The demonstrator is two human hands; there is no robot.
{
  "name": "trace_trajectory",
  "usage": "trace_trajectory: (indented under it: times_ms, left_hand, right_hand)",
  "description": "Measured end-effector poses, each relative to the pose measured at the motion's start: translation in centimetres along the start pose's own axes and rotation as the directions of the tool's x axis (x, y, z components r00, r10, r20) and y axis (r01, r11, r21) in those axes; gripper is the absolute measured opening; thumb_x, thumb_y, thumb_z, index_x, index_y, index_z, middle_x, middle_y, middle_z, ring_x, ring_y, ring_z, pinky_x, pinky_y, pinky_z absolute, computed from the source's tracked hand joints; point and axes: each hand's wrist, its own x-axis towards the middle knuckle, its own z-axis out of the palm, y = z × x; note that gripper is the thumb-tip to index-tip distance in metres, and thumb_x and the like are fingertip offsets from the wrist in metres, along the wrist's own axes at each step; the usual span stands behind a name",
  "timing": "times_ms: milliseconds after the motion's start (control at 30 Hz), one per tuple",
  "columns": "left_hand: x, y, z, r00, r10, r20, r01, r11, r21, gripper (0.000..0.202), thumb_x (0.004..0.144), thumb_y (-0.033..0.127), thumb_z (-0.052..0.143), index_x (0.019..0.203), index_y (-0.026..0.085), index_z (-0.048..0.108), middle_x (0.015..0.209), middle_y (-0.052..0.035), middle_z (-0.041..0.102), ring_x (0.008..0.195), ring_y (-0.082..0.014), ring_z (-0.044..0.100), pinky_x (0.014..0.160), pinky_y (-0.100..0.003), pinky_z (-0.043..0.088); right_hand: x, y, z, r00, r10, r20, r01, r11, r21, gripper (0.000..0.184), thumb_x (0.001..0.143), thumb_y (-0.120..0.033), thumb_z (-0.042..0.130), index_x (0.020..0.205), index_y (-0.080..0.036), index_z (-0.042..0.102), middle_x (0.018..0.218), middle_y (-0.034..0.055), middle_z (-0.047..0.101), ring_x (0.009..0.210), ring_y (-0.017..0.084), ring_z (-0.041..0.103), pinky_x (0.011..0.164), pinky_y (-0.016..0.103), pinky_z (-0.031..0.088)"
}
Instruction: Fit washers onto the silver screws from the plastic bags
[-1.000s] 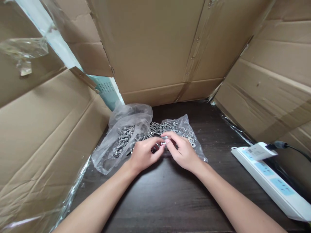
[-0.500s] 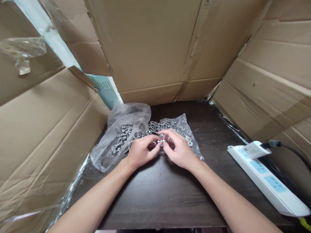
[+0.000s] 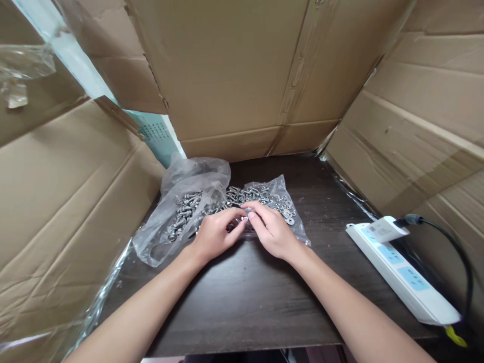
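Between my two hands is a small shiny bolt, just in front of the pile of hardware. My left hand pinches its left end between thumb and fingers. My right hand closes thumb and fingers round its other end and covers most of it. Behind them, loose bolts and flat washers lie on a clear plastic sheet or bag. At the left, a clear plastic bag has more bolts in or under it.
A white power strip with a plugged-in adapter and black cable lies at the right of the dark table. Cardboard walls enclose the left, back and right sides.
My right fingers have closed further over the bolt, hiding more of it. The whole view has shifted slightly, with the hands still together at the same spot before the pile.
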Motion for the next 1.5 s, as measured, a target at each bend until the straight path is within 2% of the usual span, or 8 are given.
trace_trajectory:
  times_ms: [233,400,533,667,833,1100,1333,1500]
  left_hand:
    - [-0.06,0.2,-0.29,0.999,-0.007,0.047,0.006,1.0,0.021,0.013,0.101,0.024,0.056,0.11,0.02,0.065,0.095,-0.0028,0.075,0.078,-0.0154,0.071,0.073,-0.025,0.055]
    - [0.07,0.27,-0.29,1.0,-0.008,0.015,0.008,1.0,0.027,0.009,0.098,0.021,0.059,0.104,0.019,0.064,0.09,-0.0026,0.073,0.077,-0.0162,0.07,0.072,-0.026,0.053]
    - [0.21,0.18,-0.28,1.0,0.005,-0.011,-0.005,0.999,0.052,0.007,0.095,0.02,0.061,0.102,0.019,0.064,0.091,-0.004,0.073,0.082,-0.0182,0.07,0.074,-0.028,0.054]
    - [0.23,0.1,-0.29,1.0,0.016,-0.001,-0.016,0.999,0.044,0.007,0.096,0.02,0.062,0.101,0.019,0.066,0.093,-0.0048,0.074,0.084,-0.0187,0.069,0.077,-0.029,0.054]
    - [0.15,0.0,-0.27,1.0,0.014,-0.021,-0.013,0.999,0.04,0.007,0.097,0.02,0.065,0.102,0.019,0.069,0.097,-0.005,0.075,0.087,-0.0187,0.069,0.081,-0.031,0.055]
    - [0.27,0.31,-0.11,0.999,-0.022,-0.031,0.021,1.0,-0.015,0.014,0.096,0.02,0.064,0.108,0.017,0.069,0.094,-0.0051,0.075,0.078,-0.0155,0.069,0.064,-0.023,0.056]
    - [0.37,0.64,-0.12,0.992,-0.111,-0.059,0.106,0.991,-0.086,0.015,0.094,0.02,0.065,0.107,0.017,0.071,0.098,-0.0061,0.078,0.076,-0.0152,0.072,0.063,-0.022,0.059]
    - [0.37,0.72,-0.27,0.992,-0.115,-0.058,0.109,0.99,-0.092,0.013,0.092,0.02,0.067,0.103,0.017,0.072,0.094,-0.0047,0.078,0.073,-0.0146,0.072,0.061,-0.021,0.058]
  right_hand:
    - [-0.12,-0.38,-0.18,0.999,-0.031,-0.038,0.031,1.0,0.003,0.027,0.095,-0.017,0.051,0.119,-0.021,0.062,0.087,0.0016,0.067,0.077,0.017,0.064,0.074,0.03,0.051]
    - [-0.1,-0.5,-0.2,0.992,-0.098,-0.076,0.096,0.995,-0.032,0.034,0.086,-0.01,0.054,0.117,-0.022,0.061,0.096,0.0036,0.063,0.086,0.018,0.062,0.078,0.031,0.051]
    - [-0.11,-0.5,-0.24,0.994,-0.091,-0.068,0.088,0.995,-0.046,0.033,0.085,-0.01,0.055,0.115,-0.022,0.062,0.098,0.0042,0.064,0.087,0.018,0.062,0.078,0.031,0.051]
    - [-0.07,-0.35,-0.29,1.0,-0.009,-0.015,0.009,1.0,-0.026,0.028,0.094,-0.016,0.051,0.119,-0.022,0.062,0.093,0.0027,0.07,0.08,0.018,0.065,0.076,0.031,0.05]
    - [0.05,-0.19,-0.06,1.0,-0.015,-0.017,0.015,1.0,-0.018,0.025,0.1,-0.018,0.044,0.113,-0.022,0.064,0.107,0.0045,0.074,0.092,0.019,0.069,0.083,0.033,0.05]
    - [0.12,-0.29,0.12,0.992,-0.058,-0.11,0.055,0.998,-0.029,0.021,0.098,-0.019,0.048,0.11,-0.022,0.065,0.103,0.0046,0.074,0.082,0.017,0.067,0.077,0.03,0.052]
    - [0.04,-0.36,0.08,0.988,-0.07,-0.136,0.065,0.997,-0.038,0.022,0.094,-0.017,0.051,0.111,-0.022,0.064,0.097,0.0041,0.071,0.074,0.016,0.063,0.071,0.029,0.053]
    - [0.06,-0.51,0.04,0.987,-0.077,-0.14,0.072,0.997,-0.041,0.024,0.092,-0.017,0.053,0.113,-0.021,0.064,0.095,0.0037,0.07,0.073,0.016,0.063,0.071,0.029,0.053]
